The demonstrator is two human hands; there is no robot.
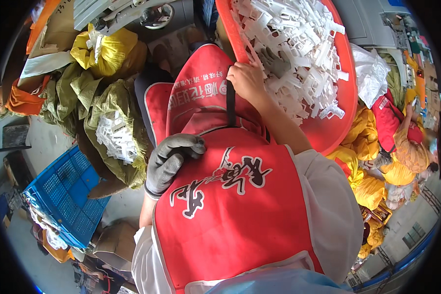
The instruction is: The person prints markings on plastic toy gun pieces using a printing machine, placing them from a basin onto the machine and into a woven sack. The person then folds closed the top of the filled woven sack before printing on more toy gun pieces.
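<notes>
A dark grey work glove covers my left hand (pixel 169 161), which rests against my red apron (pixel 245 215). Its fingers bend loosely, the thumb stands apart from them, and I see nothing in it. My bare right hand (pixel 246 81) is closed on the upper end of a black strap (pixel 231 105) that runs down over the apron. That hand is next to the rim of a large red basin (pixel 347 98) heaped with white plastic pieces (pixel 299 44). On the heap lies a grey glove (pixel 275 62).
To the left, an open green woven sack (pixel 100 100) holds more white pieces (pixel 116 137), beside a blue plastic crate (pixel 66 188). A yellow bag (pixel 105 49) stands farther back. On the right are several yellow sacks (pixel 370 191) and another person (pixel 411 142) in patterned orange clothing.
</notes>
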